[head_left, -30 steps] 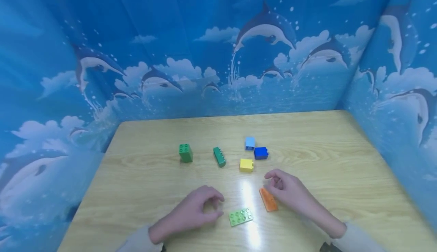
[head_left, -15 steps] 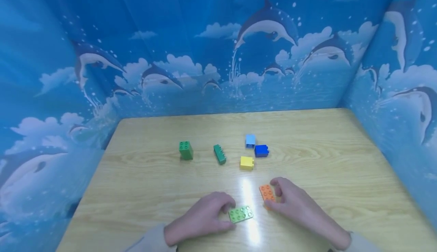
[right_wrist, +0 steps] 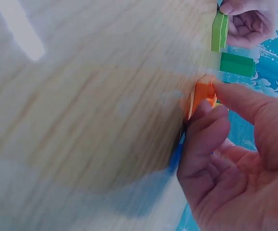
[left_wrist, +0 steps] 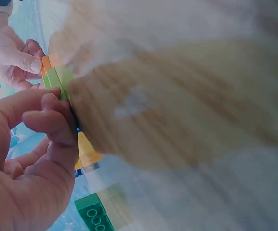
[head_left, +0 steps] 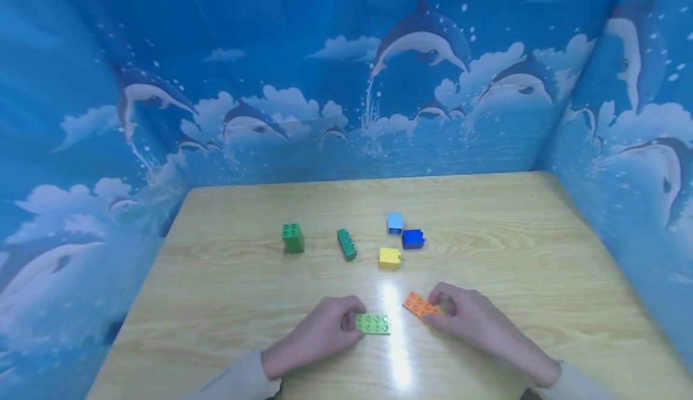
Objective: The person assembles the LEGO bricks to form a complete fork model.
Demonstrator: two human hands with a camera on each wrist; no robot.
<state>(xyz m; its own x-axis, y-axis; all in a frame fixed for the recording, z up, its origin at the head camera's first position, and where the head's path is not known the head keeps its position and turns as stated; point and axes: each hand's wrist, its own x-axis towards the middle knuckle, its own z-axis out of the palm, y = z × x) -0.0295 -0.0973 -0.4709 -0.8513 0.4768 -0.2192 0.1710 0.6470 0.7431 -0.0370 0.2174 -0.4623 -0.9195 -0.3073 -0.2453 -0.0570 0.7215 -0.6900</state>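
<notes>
Between thumb and fingers, my left hand (head_left: 327, 329) pinches the left end of a flat light-green toy brick (head_left: 373, 323), its studs facing up. To the right, my right hand (head_left: 470, 316) grips the near right end of a flat orange toy brick (head_left: 420, 305), studs also up and the brick slanting. A gap of table separates the two bricks. In the left wrist view the light-green brick (left_wrist: 57, 83) shows edge-on past my fingertips. The right wrist view has the orange brick (right_wrist: 204, 94) held by thumb and fingers.
Farther back on the wooden table (head_left: 487, 219) lie a yellow brick (head_left: 389, 258), a dark blue brick (head_left: 413, 239), a light blue brick (head_left: 394, 223) and a long green brick (head_left: 346, 244). A taller green block (head_left: 293, 238) stands to their left. Dolphin-print curtains (head_left: 335, 75) surround the table.
My left hand has taken hold of the light-green brick and shifted it slightly left and away, straightening it. My right hand has come down onto the orange brick and turned it more slantwise.
</notes>
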